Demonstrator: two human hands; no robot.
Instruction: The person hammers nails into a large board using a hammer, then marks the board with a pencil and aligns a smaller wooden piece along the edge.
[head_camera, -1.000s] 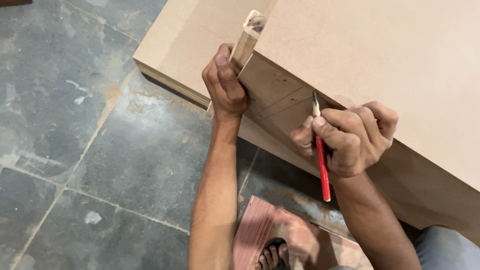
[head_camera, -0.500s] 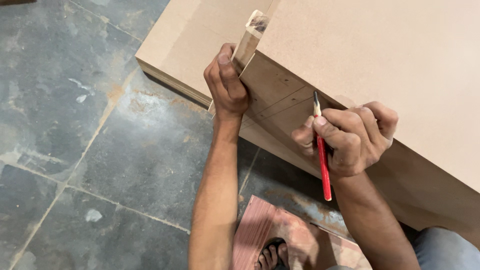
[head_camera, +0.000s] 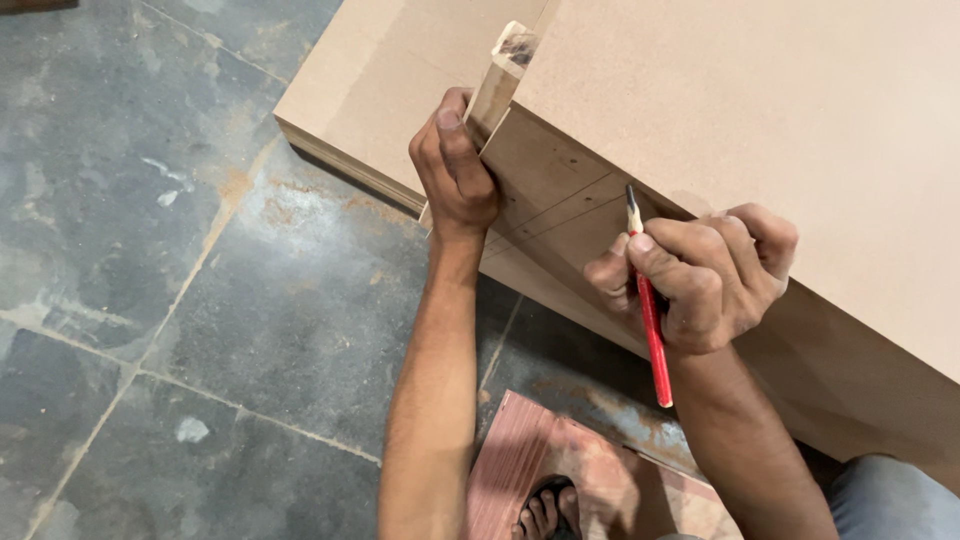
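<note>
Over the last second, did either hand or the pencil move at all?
Hardly. The right hand keeps the red pencil tip-up against the side face of the board, in the same spot. The left hand stays wrapped round the wooden strip at the board's corner. Nothing was picked up or let go.

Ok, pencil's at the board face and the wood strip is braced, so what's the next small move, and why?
Probably draw the red pencil down along the pencil line on the side panel. Its tip sits at the panel's upper edge in the right hand, and the left hand pins the wooden strip against the panel's corner.
</note>
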